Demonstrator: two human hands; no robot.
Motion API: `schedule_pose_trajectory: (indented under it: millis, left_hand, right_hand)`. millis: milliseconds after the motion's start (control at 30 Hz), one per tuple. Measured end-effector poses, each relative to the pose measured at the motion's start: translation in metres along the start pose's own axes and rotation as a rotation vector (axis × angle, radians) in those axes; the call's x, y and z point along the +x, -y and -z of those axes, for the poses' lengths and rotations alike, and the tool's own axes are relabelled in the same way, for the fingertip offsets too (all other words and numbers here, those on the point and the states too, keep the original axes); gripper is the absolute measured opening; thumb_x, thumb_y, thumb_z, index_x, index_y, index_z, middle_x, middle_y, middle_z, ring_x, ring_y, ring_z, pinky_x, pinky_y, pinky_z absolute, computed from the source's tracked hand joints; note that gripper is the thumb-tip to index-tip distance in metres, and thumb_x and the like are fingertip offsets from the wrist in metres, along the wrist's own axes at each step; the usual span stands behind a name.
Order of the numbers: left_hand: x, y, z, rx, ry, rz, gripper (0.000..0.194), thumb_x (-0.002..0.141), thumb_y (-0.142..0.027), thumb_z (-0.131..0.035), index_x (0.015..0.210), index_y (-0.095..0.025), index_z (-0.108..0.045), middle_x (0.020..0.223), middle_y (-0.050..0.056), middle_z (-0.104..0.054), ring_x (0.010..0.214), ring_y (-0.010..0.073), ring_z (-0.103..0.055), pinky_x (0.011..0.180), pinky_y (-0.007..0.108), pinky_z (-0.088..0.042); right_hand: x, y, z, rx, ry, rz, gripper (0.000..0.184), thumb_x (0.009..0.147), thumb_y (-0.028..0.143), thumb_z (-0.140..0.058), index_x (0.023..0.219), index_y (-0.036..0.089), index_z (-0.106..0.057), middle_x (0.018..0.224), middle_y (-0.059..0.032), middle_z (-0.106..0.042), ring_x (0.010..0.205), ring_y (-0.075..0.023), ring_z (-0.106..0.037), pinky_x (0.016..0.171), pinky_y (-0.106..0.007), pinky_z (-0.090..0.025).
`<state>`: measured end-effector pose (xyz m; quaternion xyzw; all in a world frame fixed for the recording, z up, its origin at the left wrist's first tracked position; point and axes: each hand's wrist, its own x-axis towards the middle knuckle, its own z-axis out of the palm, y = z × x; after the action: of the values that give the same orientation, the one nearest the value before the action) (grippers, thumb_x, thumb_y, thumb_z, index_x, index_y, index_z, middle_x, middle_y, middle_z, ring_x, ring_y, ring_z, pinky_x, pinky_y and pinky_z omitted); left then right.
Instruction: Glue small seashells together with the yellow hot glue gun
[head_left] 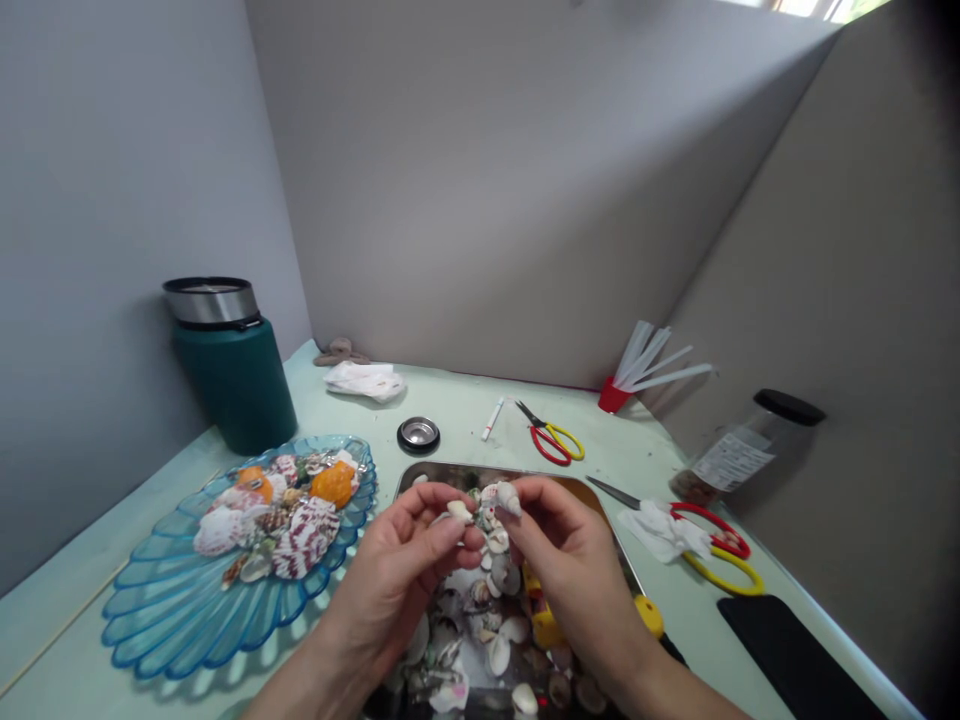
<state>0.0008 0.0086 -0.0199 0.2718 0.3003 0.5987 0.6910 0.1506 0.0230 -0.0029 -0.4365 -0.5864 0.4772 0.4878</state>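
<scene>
Between the thumb and fingers of my left hand (416, 545) is a small pale seashell (460, 512). My right hand (559, 545) pinches a whitish spiral seashell (508, 497), close beside the first one but apart from it. Both hands are above a metal tray (442, 468) that holds many loose shells (499, 655). A yellow tool (546, 628) lies in the tray, partly hidden by my right hand and wrist. To the left, a blue shell-shaped dish (187, 625) carries several larger shells, striped purple-white (307, 535) and orange (334, 483).
A green bottle (236, 385) stands behind the dish, with a round lid (418, 434) to its right. Scissors (551, 435) lie behind the tray; a second pair (724, 555) is at right with tissue (664, 530). Also there are a red cup of sticks (613, 396), jar (750, 450) and phone (802, 660).
</scene>
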Motion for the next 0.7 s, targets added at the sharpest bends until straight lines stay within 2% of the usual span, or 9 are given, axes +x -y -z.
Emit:
schedule_pose_trajectory:
  millis: [100,200,333,433,600,700]
  left_hand:
    - [-0.0007,0.0014,0.0004,0.002,0.008,0.011,0.018,0.070,-0.013,-0.075,0.086,-0.015,-0.066,0.072,0.000,-0.066,0.059,0.0091,-0.062,0.055,0.019,-0.052]
    - [0.0005,0.0028,0.0006,0.013,-0.039,0.011,0.020,0.070,-0.017,-0.076,0.089,-0.014,-0.069,0.066,0.001,-0.066,0.057,0.0088,-0.060,0.057,0.019,-0.051]
    - [0.0033,0.0026,-0.0001,0.015,-0.096,-0.003,0.021,0.065,-0.016,-0.079,0.084,-0.012,-0.070,0.076,0.003,-0.069,0.060,0.0086,-0.061,0.060,0.019,-0.051]
    - [0.0033,0.0020,-0.0008,0.015,-0.064,0.003,0.019,0.068,-0.016,-0.077,0.084,-0.013,-0.068,0.082,0.004,-0.070,0.062,0.0099,-0.064,0.061,0.021,-0.053]
    - [0.0002,0.0044,-0.0021,0.101,-0.020,-0.020,0.012,0.079,-0.024,-0.067,0.087,-0.015,-0.062,0.077,0.003,-0.069,0.060,0.0116,-0.063,0.058,0.023,-0.052]
    - [-0.0004,0.0066,-0.0014,0.119,-0.043,-0.032,0.011,0.081,-0.025,-0.066,0.086,-0.016,-0.062,0.072,0.000,-0.065,0.058,0.0089,-0.058,0.056,0.021,-0.049]
  right_hand:
    - [0.0011,0.0000,-0.0008,0.002,-0.003,0.012,0.013,0.080,0.031,-0.062,0.079,0.018,-0.061,0.069,0.0008,-0.058,0.063,-0.0129,-0.051,0.057,-0.022,-0.042]
    - [0.0016,0.0005,-0.0019,-0.012,-0.014,0.037,0.013,0.079,0.031,-0.062,0.078,0.018,-0.064,0.068,0.0005,-0.058,0.062,-0.0133,-0.052,0.057,-0.022,-0.042]
    - [0.0016,0.0000,-0.0015,-0.057,-0.032,0.083,0.012,0.080,0.029,-0.061,0.079,0.018,-0.066,0.070,-0.0003,-0.059,0.064,-0.0137,-0.052,0.057,-0.023,-0.043]
    - [0.0021,-0.0013,-0.0008,-0.101,-0.045,0.125,0.011,0.081,0.028,-0.060,0.078,0.018,-0.065,0.073,-0.0013,-0.060,0.067,-0.0150,-0.055,0.060,-0.024,-0.044]
    - [0.0011,-0.0036,-0.0013,-0.185,-0.073,0.237,0.010,0.081,0.020,-0.058,0.072,0.019,-0.061,0.073,-0.0010,-0.059,0.071,-0.0161,-0.057,0.063,-0.025,-0.045]
    - [-0.0010,-0.0055,-0.0012,-0.248,-0.082,0.305,0.010,0.081,0.016,-0.056,0.072,0.019,-0.060,0.074,-0.0007,-0.058,0.072,-0.0161,-0.057,0.063,-0.025,-0.045]
